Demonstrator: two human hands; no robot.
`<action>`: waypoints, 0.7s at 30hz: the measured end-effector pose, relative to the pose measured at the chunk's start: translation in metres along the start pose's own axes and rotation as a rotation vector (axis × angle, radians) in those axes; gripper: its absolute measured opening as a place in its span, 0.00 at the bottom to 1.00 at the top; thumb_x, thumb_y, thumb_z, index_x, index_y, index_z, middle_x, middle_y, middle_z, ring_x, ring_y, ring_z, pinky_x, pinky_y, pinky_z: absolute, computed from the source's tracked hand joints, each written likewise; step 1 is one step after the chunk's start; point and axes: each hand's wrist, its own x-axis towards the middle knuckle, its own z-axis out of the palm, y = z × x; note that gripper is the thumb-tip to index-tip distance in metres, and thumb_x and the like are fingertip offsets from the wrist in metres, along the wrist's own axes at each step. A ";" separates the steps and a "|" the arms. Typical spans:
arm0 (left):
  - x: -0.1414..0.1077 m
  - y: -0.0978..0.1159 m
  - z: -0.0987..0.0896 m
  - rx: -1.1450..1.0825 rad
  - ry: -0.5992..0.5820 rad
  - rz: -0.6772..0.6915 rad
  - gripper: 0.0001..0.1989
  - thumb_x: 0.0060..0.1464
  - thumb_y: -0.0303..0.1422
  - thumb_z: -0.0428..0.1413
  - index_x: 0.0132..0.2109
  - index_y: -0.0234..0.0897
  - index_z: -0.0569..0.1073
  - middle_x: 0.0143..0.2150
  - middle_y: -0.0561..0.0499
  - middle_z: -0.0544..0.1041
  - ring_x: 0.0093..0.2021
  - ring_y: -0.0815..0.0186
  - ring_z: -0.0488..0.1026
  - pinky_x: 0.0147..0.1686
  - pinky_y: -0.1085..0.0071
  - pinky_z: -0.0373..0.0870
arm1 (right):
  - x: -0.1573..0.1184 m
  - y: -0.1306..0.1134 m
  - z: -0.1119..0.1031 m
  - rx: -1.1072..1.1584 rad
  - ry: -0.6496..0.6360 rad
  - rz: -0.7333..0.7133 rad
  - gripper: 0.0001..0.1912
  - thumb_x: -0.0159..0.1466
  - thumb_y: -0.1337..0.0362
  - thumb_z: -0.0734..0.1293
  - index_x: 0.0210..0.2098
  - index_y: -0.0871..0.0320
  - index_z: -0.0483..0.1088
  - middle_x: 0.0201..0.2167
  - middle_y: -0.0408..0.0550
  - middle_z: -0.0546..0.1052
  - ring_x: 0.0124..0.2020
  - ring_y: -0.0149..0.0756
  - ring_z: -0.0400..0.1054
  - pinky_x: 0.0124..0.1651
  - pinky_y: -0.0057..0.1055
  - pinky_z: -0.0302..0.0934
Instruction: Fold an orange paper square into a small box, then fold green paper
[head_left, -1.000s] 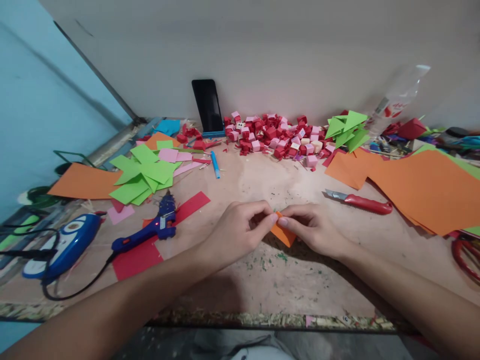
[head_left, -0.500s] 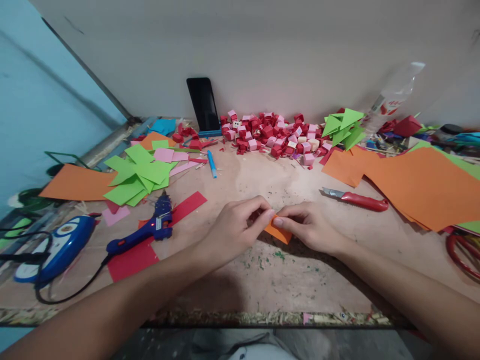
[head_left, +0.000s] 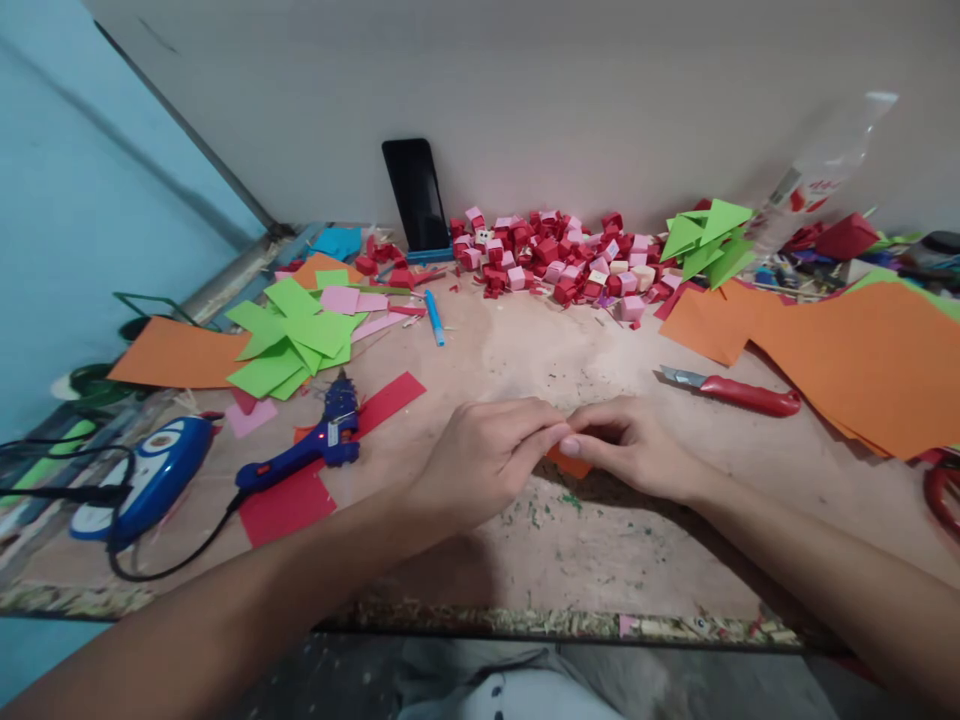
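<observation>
The left hand [head_left: 499,460] has changed its shape: before, its index finger was arched and left a gap above the thumb, and now this finger lies lower and the gap is closed. The tips of the two thumbs have come together, the right hand [head_left: 637,450] meeting the left. Of the orange paper piece [head_left: 571,463], a smaller part now shows below them than one second ago.

An open strip of table [head_left: 517,350] is running between the hands [head_left: 486,455] and the piled red-and-pink paper pieces [head_left: 559,262]; a glue gun [head_left: 300,463] is obstructing the left, a red-handled knife [head_left: 750,394] the right.
</observation>
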 end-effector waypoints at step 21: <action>0.002 -0.006 0.005 0.192 0.111 0.229 0.08 0.70 0.27 0.54 0.43 0.32 0.78 0.37 0.49 0.82 0.37 0.65 0.77 0.40 0.69 0.72 | 0.001 0.000 0.002 0.028 -0.021 0.002 0.17 0.71 0.57 0.70 0.29 0.61 0.77 0.24 0.44 0.77 0.25 0.29 0.67 0.30 0.27 0.59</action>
